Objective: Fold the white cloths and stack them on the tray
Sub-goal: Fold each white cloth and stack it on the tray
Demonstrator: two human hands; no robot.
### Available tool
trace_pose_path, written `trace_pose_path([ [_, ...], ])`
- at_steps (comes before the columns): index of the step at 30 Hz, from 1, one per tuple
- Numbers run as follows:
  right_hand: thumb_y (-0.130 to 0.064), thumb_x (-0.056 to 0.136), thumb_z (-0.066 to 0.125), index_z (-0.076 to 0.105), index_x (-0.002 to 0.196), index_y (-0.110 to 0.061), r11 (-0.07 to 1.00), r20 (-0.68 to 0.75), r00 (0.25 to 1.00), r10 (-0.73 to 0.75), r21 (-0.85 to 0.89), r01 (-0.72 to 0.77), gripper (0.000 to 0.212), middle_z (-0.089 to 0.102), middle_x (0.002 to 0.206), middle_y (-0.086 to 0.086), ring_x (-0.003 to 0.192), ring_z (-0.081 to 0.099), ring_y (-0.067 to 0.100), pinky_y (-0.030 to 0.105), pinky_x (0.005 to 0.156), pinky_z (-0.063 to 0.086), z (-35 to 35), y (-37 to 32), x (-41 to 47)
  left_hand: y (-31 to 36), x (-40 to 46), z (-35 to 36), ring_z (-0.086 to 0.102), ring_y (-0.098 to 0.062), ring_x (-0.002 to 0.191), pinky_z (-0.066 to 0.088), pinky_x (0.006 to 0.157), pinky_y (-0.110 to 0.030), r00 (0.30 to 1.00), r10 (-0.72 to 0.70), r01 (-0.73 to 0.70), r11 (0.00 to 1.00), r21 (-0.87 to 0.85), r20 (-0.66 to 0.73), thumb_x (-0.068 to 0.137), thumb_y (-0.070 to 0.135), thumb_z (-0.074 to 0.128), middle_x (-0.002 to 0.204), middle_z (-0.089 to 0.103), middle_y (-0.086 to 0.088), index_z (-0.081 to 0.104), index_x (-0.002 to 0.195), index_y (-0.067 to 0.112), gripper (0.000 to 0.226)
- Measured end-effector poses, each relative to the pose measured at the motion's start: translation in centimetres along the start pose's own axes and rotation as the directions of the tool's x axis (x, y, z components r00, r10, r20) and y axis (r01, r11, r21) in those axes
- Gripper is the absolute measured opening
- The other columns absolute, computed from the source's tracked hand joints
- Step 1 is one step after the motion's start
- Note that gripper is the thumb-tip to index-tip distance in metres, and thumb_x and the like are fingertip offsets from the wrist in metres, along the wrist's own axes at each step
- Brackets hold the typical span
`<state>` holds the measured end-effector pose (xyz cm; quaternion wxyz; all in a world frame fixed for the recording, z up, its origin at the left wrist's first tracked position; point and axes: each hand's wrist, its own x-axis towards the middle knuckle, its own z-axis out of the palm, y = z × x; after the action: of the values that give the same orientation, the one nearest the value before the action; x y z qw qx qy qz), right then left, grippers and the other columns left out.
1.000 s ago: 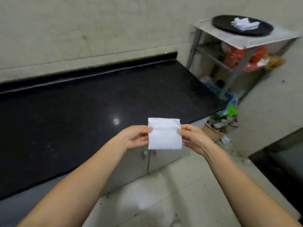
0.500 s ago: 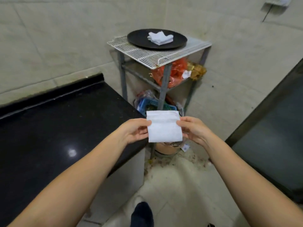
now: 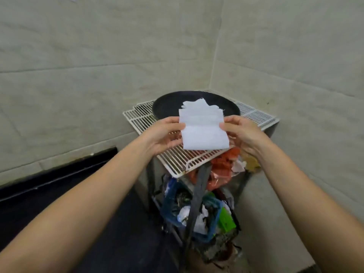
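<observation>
A folded white cloth (image 3: 203, 133) is held flat in the air between both hands, just in front of the round black tray (image 3: 167, 106). My left hand (image 3: 163, 135) pinches its left edge and my right hand (image 3: 242, 133) pinches its right edge. Behind the held cloth, a stack of folded white cloths (image 3: 199, 105) lies on the tray, partly hidden. The tray sits on a white wire rack (image 3: 177, 160).
The rack stands in a corner of tiled walls, on a metal frame (image 3: 199, 186). Below it are an orange bag (image 3: 222, 168) and a blue basket of clutter (image 3: 197, 213). A black countertop (image 3: 49, 194) runs along the lower left.
The view has swung from the black counter to the rack. Both hands have carried the folded cloth up to the tray, which now sits directly behind it.
</observation>
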<state>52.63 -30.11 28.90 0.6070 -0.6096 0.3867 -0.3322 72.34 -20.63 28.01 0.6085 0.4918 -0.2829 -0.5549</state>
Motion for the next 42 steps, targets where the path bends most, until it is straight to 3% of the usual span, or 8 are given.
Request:
trace_pose_path([
  [5, -0.004, 0.087, 0.062, 0.06, 0.085, -0.015, 0.992, 0.057, 0.997, -0.046, -0.117, 0.053, 0.011, 0.064, 0.092, 0.009, 0.079, 0.061, 0.019, 0.034, 0.076, 0.053, -2.7, -2.3, 13.2, 2.5, 9.2, 2.5, 0.063, -0.017, 0.08, 0.057, 0.065, -0.028, 0.973, 0.076, -0.067, 0.997, 0.048, -0.217, 0.088, 0.0, 0.057, 0.092, 0.066, -0.007, 0.058, 0.099, 0.008, 0.013],
  [12, -0.006, 0.087, 0.062, 0.062, 0.08, -0.014, 0.915, 0.202, 0.979, -0.038, -0.387, 0.116, 0.01, 0.059, 0.073, 0.006, 0.061, 0.051, 0.016, 0.023, 0.05, 0.04, -4.0, -2.1, 26.2, 3.0, 19.2, 3.6, 0.056, -0.016, 0.062, 0.053, 0.055, -0.026, 0.866, 0.135, -0.038, 0.978, 0.206, -0.481, 0.087, 0.0, 0.059, 0.074, 0.057, -0.007, 0.047, 0.073, 0.013, 0.022],
  [18, -0.009, 0.085, 0.062, 0.066, 0.082, -0.011, 0.857, 0.31, 0.951, 0.005, -0.491, 0.156, 0.005, 0.059, 0.076, -0.001, 0.075, 0.054, 0.015, 0.026, 0.069, 0.042, -4.2, 0.9, 29.2, 1.0, 21.7, 2.6, 0.061, -0.02, 0.073, 0.053, 0.05, -0.025, 0.8, 0.061, 0.114, 0.961, 0.251, -0.597, 0.087, 0.004, 0.062, 0.088, 0.062, -0.012, 0.052, 0.076, 0.011, 0.016],
  [22, -0.012, 0.085, 0.063, 0.065, 0.087, -0.007, 0.849, 0.312, 0.95, -0.007, -0.5, 0.17, 0.006, 0.059, 0.077, 0.001, 0.076, 0.053, 0.017, 0.027, 0.064, 0.041, -4.3, 1.4, 29.7, 0.7, 22.0, 2.3, 0.06, -0.021, 0.071, 0.052, 0.054, -0.026, 0.785, 0.07, 0.119, 0.958, 0.26, -0.616, 0.086, 0.007, 0.064, 0.087, 0.061, -0.012, 0.05, 0.074, 0.012, 0.019],
  [28, -0.027, 0.09, 0.059, 0.058, 0.117, -0.011, 0.721, 0.279, 0.938, -0.204, -0.606, 0.337, 0.031, 0.061, 0.108, 0.005, 0.103, 0.057, 0.021, 0.027, 0.084, 0.041, -3.2, -0.9, 27.6, 1.1, 18.5, 1.6, 0.056, -0.016, 0.067, 0.05, 0.057, -0.026, 0.748, 0.165, 0.088, 0.935, 0.343, -0.642, 0.089, 0.018, 0.063, 0.08, 0.055, -0.004, 0.05, 0.089, 0.012, 0.014],
  [35, -0.027, 0.093, 0.051, 0.063, 0.11, -0.012, 0.471, 0.551, 0.74, -0.386, -0.572, 0.671, 0.025, 0.064, 0.111, 0.01, 0.106, 0.058, 0.029, 0.039, 0.088, 0.047, 7.3, -3.2, 17.0, 1.0, 4.1, -2.2, 0.052, -0.013, 0.058, 0.047, 0.05, -0.021, 0.64, 0.455, 0.045, 0.782, 0.622, -0.619, 0.093, 0.012, 0.054, 0.071, 0.052, -0.004, 0.051, 0.092, 0.012, 0.003],
  [40, -0.025, 0.09, 0.052, 0.066, 0.104, -0.012, 0.399, 0.778, 0.519, -0.355, -0.376, 0.836, 0.023, 0.062, 0.11, 0.015, 0.104, 0.058, 0.032, 0.038, 0.091, 0.047, 19.6, -0.3, 2.6, -2.5, -14.5, -7.6, 0.058, -0.021, 0.069, 0.052, 0.068, -0.036, 0.447, 0.535, 0.255, 0.691, 0.676, -0.716, 0.09, 0.018, 0.054, 0.072, 0.059, -0.002, 0.055, 0.086, 0.021, 0.005],
  [42, -0.029, 0.09, 0.052, 0.065, 0.101, -0.016, 0.366, 0.855, 0.406, -0.322, -0.283, 0.887, 0.021, 0.062, 0.108, 0.012, 0.103, 0.058, 0.031, 0.041, 0.089, 0.048, 24.6, 2.1, -4.7, -5.1, -23.2, -9.7, 0.059, -0.02, 0.074, 0.05, 0.072, -0.033, 0.353, 0.54, 0.395, 0.654, 0.645, -0.764, 0.088, 0.018, 0.056, 0.077, 0.061, -0.001, 0.058, 0.092, 0.02, 0.005],
])
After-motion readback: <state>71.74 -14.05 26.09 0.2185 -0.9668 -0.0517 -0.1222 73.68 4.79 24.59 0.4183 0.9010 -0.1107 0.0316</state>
